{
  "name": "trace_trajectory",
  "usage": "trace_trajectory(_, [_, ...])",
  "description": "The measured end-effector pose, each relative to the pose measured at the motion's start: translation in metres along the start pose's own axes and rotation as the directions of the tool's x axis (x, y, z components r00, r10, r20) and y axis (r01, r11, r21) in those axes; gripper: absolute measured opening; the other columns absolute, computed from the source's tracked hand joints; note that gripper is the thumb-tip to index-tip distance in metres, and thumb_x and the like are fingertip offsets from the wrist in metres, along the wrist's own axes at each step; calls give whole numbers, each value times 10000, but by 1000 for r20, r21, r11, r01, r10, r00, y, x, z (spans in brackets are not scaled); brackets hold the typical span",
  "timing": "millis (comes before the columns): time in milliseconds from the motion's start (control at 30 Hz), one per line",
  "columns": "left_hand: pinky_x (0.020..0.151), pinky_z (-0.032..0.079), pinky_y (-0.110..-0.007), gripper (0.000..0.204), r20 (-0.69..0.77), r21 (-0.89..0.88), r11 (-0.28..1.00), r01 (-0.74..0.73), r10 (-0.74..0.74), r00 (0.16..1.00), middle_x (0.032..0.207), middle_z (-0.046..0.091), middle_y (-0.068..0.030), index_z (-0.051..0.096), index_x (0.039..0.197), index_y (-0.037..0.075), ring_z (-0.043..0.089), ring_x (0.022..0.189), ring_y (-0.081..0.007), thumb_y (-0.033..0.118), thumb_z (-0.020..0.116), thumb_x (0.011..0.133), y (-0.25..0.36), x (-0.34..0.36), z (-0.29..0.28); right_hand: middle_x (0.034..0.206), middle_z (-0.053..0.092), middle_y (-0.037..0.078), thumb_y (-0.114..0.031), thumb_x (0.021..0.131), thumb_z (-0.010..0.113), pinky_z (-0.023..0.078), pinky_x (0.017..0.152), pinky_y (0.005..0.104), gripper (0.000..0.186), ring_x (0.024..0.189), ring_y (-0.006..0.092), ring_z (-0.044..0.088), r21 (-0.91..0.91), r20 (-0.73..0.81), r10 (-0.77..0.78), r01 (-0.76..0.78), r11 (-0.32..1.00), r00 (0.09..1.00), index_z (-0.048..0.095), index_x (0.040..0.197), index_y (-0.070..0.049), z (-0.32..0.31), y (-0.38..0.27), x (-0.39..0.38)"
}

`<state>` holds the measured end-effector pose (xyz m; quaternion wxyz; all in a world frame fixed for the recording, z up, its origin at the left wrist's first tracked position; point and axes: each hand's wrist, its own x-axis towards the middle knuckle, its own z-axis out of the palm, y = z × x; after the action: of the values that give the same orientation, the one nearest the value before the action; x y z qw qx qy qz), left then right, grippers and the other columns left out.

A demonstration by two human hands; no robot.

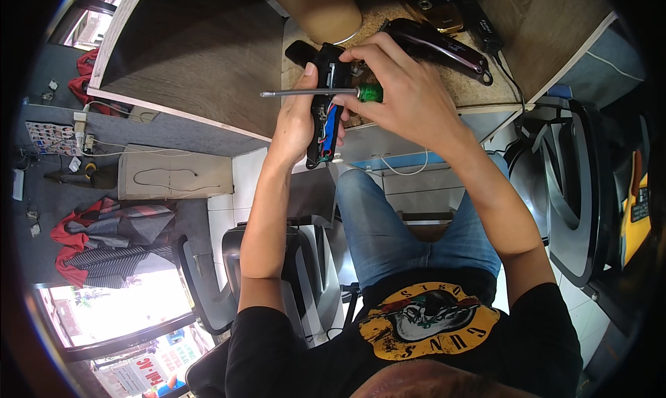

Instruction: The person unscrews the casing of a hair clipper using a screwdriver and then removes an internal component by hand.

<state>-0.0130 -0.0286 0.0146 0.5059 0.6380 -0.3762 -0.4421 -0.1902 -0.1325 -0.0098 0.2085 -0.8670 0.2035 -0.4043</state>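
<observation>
My left hand (295,124) grips a long black clipper body (320,141), its inside exposed with a blue battery, wires and a small green part. My right hand (416,100) holds a screwdriver (371,93) by its green handle, its long shaft lying crosswise over the body; fingers of that hand also rest at the body's upper end. Just beyond, on a speckled tan surface, are a dark glossy hair clipper (437,51), a small black object (298,53), a gold device (430,10), a black adapter with a cord (482,30) and a tan cylinder (319,6).
Wooden shelf walls (187,58) flank the work spot. At left are a grey surface (83,176) with cables, a cardboard piece (142,179) and red-grey clothing (111,235). Black chairs (590,190) stand at right and lower left (263,252). My legs are below the ledge.
</observation>
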Motion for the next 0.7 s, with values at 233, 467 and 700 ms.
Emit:
trace_trajectory(233, [476,573,-311,716,21,10,1000,-4,4,1000,746,666,-109,651,1082,8,673,541,-183,659,356,1114,-2,1,-2,1093,660,32,-344,846,881,590,698,369,492,864,224,742,36,-80,-7,9,999,997,675,1236,-124,0,-1,2])
trace_trajectory(467, [478,572,-310,713,10,5,1000,13,-14,1000,744,662,-105,649,1073,8,667,538,-178,657,358,1115,1,-2,0,1226,626,61,-433,889,819,583,767,464,534,907,343,750,25,41,11,-12,1000,999,624,1272,-116,-1,0,0])
trace_trajectory(700, [486,574,-308,706,8,27,999,-24,24,1000,744,667,-111,655,1030,3,667,539,-177,634,353,1125,2,-2,2,1153,671,65,-389,871,840,583,767,464,531,936,324,750,75,19,-6,5,997,1000,603,1237,-85,-2,-1,1])
